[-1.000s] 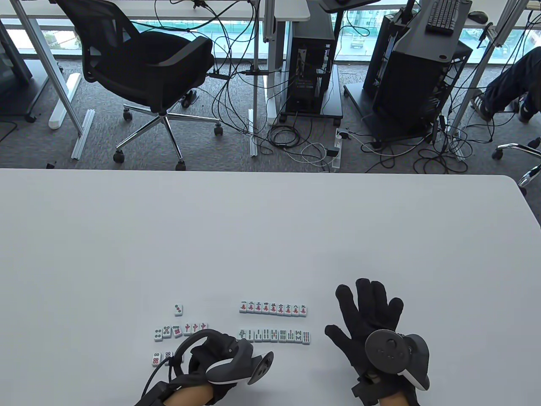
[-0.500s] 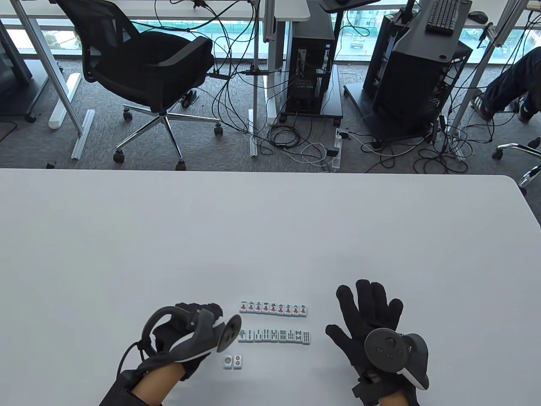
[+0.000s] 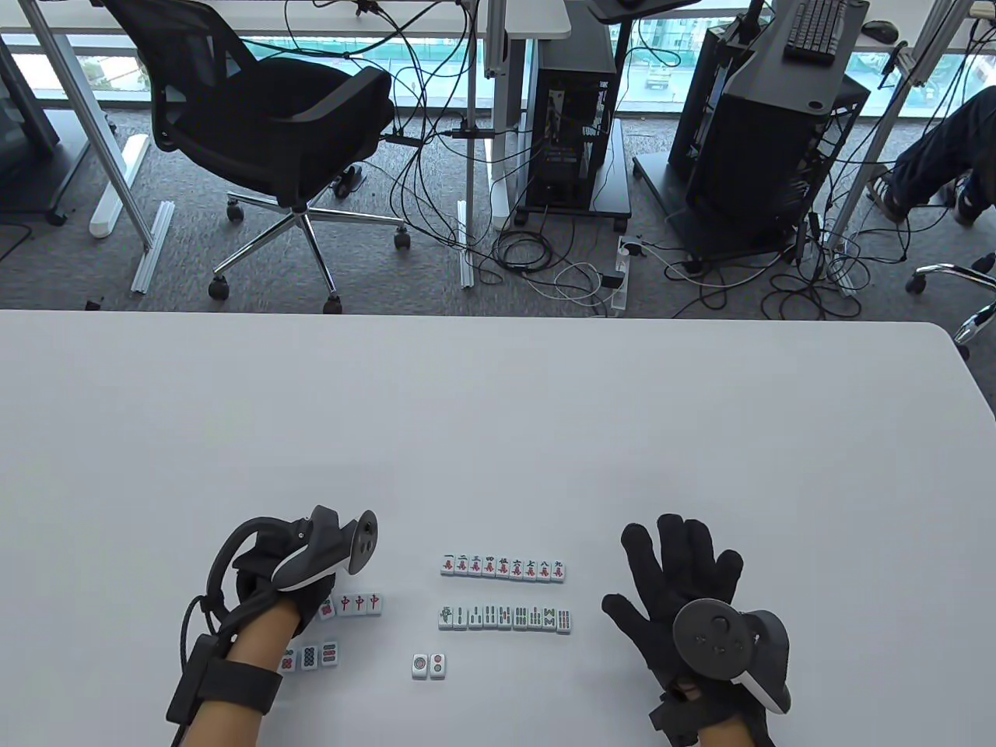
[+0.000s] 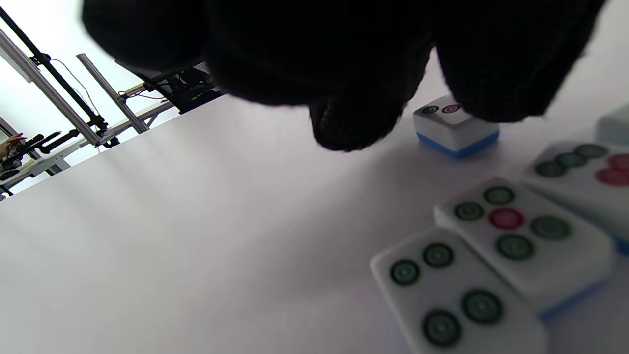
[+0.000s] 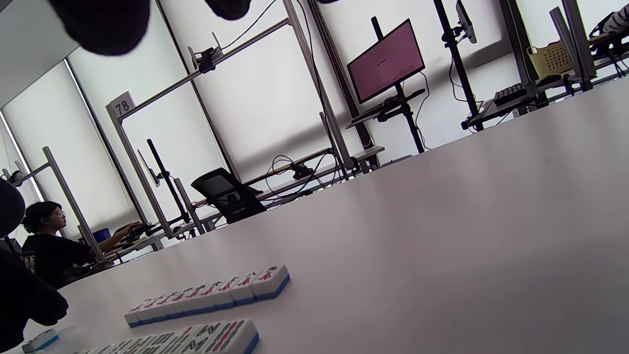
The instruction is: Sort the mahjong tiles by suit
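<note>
1. Mahjong tiles laid out by suit on the white table (image 3: 498,405): character row (image 3: 503,567) complete at the far side, bamboo row (image 3: 504,618) just nearer and parallel to it, both tight and edge to edge, presumably so that each finished suit reads at a glance.
2. Started dot pair (image 3: 429,665) set nearer again, under the left end of the bamboo row; judged to be the start of a third row, with room to its right for more.
3. Unsorted pool kept apart on the left: red dragon tiles (image 3: 359,603) in a short line, three dot tiles (image 3: 310,657) nearer, beside the forearm.
4. Left hand (image 3: 268,580) over the far-left part of that pool, tracker on top hiding the fingers from above. In the wrist view, fingertips (image 4: 358,123) curled down just short of a lone two-dot tile (image 4: 454,125); no tile seen pinched, so cannot tell whether anything is held. Four-dot tile (image 4: 452,290) and five-dot tile (image 4: 516,231) lying close beneath the wrist.
5. Right hand (image 3: 681,583) flat on the table, fingers spread, holding nothing, just right of both finished rows, well apart from the pool; seemingly parked out of the way.
</note>
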The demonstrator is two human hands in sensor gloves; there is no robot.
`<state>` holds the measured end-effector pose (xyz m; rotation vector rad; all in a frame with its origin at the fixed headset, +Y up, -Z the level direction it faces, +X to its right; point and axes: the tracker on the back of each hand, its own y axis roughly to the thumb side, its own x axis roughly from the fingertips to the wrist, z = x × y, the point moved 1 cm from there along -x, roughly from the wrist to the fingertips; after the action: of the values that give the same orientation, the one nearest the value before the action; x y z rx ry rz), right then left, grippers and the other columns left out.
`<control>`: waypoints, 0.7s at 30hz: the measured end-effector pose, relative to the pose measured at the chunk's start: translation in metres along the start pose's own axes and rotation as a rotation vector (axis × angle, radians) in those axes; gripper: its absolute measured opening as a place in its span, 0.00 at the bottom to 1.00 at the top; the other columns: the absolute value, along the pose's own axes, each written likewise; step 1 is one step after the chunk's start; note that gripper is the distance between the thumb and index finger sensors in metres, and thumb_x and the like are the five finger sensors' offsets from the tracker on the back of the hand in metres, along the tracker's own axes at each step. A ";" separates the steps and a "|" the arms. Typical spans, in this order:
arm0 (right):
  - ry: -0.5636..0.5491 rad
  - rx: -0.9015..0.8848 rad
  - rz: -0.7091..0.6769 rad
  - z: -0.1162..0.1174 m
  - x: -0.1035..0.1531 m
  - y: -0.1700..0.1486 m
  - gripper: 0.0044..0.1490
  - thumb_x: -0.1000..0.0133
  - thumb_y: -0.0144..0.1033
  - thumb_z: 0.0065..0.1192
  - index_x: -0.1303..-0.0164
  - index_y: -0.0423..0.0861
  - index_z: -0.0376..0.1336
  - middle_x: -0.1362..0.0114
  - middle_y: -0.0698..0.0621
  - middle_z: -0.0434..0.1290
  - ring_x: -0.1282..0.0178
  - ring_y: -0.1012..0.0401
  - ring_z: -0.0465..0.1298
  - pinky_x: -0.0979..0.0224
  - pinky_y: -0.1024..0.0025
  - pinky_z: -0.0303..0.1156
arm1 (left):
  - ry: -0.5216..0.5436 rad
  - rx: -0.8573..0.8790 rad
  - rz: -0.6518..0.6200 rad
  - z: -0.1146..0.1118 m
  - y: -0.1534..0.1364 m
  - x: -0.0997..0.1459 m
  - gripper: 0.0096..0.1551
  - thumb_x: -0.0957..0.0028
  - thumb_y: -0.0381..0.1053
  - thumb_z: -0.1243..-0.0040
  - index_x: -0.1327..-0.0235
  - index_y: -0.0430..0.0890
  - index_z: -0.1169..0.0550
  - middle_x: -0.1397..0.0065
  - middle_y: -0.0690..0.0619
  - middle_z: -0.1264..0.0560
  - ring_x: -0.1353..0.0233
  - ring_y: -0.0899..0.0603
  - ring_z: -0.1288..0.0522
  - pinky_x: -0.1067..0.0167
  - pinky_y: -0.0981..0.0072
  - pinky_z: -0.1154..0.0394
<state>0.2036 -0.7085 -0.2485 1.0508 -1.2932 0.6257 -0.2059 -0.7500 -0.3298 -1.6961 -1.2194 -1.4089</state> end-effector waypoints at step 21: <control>0.006 -0.006 -0.003 0.001 -0.001 0.000 0.49 0.43 0.64 0.48 0.15 0.60 0.37 0.11 0.45 0.32 0.16 0.44 0.28 0.25 0.31 0.25 | 0.161 0.141 -0.267 0.070 0.077 0.041 0.36 0.69 0.64 0.30 0.51 0.45 0.17 0.61 0.60 0.14 0.73 0.55 0.18 0.62 0.57 0.19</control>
<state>0.2029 -0.7092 -0.2495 1.0453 -1.2875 0.6214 -0.1067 -0.7068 -0.2998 -1.3361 -1.4560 -1.5410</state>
